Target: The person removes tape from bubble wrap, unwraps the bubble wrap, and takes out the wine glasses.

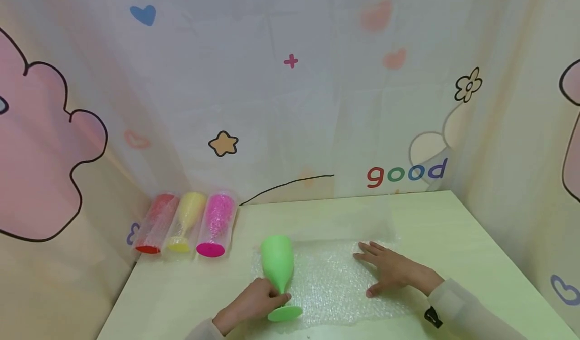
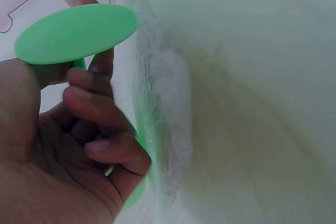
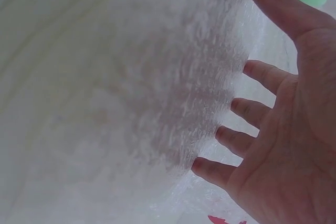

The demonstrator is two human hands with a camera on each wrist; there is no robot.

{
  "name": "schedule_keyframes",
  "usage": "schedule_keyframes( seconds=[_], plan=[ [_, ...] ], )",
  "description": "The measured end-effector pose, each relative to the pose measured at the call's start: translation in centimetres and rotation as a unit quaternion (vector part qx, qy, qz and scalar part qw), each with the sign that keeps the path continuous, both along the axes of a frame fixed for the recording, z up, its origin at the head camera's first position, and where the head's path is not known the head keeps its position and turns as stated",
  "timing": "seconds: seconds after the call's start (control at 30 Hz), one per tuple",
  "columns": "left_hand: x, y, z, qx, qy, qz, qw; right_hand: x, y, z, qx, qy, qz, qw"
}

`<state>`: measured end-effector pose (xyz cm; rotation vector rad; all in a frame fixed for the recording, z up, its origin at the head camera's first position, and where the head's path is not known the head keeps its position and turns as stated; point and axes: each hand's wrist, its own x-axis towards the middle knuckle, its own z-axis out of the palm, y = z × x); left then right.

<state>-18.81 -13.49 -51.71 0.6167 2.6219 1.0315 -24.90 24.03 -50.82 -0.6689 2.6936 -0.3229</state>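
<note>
We see a left hand [image 1: 254, 298] pinching a green goblet [image 1: 277, 257] by the stem [image 1: 283, 286] over the left side of some bubble wrap [image 1: 328, 285]; a right hand [image 1: 392, 268] rests spread upon it. Whether goblet touches wrap, we cannot quite tell.

Unwrapped green stemmed goblet [image 1: 277, 259]: one
Clear-wrapped red goblet [image 1: 156, 224], yellow goblet [image 1: 186, 221], pink goblet [image 1: 217, 224]: three
Transparent bubble-wrap sheet [image 1: 326, 284]: one

On the tabletop [image 1: 158, 299], the goblet [image 1: 277, 257] is over the left end of the bubble-wrap sheet [image 1: 331, 284], with three wrapped goblets [image 1: 188, 214] side by side behind, further left.
</note>
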Motion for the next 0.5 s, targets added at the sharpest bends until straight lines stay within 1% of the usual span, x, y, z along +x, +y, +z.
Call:
schedule_keyframes(
  seconds=[0.13,0.27,0.37,0.5],
  plan=[
    [0.22,0.11,-0.09,0.010,0.003,0.001,0.9999,0.02,-0.07,-0.32,0.002,-0.005,-0.008,1.0000],
    [0.38,0.07,-0.12,0.020,0.004,-0.004,0.9998,0.10,-0.05,-0.52,0.002,-0.009,-0.010,0.9999],
    [0.37,-0.11,-0.04,0.040,-0.013,-0.008,0.9991,0.09,0.02,-0.48,0.001,-0.004,-0.001,1.0000],
    [0.21,-0.54,0.26,0.070,-0.036,-0.003,0.9969,-0.07,0.11,-0.34,-0.001,0.006,0.009,0.9999]
  ],
)
